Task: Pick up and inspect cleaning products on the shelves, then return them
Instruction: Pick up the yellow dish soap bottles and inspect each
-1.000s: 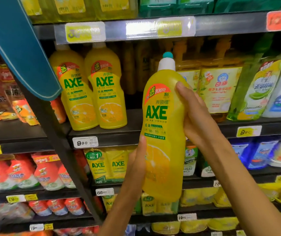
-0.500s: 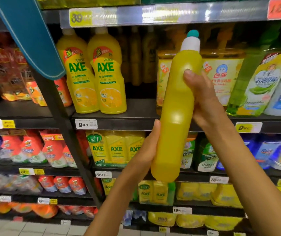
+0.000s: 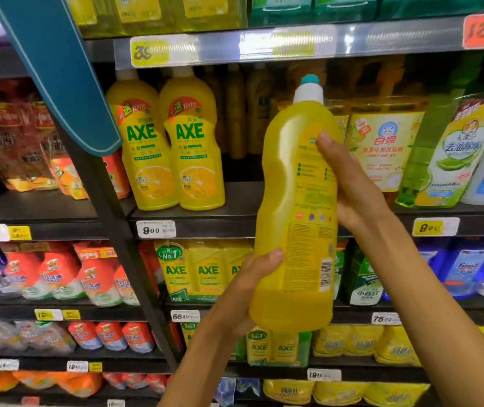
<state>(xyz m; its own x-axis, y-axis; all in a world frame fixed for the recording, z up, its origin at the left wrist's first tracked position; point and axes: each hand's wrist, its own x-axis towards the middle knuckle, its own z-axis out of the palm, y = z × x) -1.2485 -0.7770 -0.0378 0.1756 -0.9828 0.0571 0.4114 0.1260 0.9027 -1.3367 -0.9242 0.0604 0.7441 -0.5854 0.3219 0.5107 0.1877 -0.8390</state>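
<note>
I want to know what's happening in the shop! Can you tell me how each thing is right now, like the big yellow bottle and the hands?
Held yellow bottle: off the shelf, upright, slightly tilted, back label with barcode facing the camera.
Bottle cap: on, closed.
Left hand: grips the bottle's lower part.
Right hand: holds the bottle's upper part.
Two AXE bottles: upright on the shelf, side by side, fronts outward.

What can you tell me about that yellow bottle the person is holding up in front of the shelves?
The yellow bottle looks like translucent plastic full of yellow liquid, with a white neck and a teal cap. It is held nearly upright, tilted slightly, clear of the shelves. Its back label faces the camera, with small print and a barcode. The left hand grips it near the base; the right hand holds its upper right side, thumb on the label.
</note>
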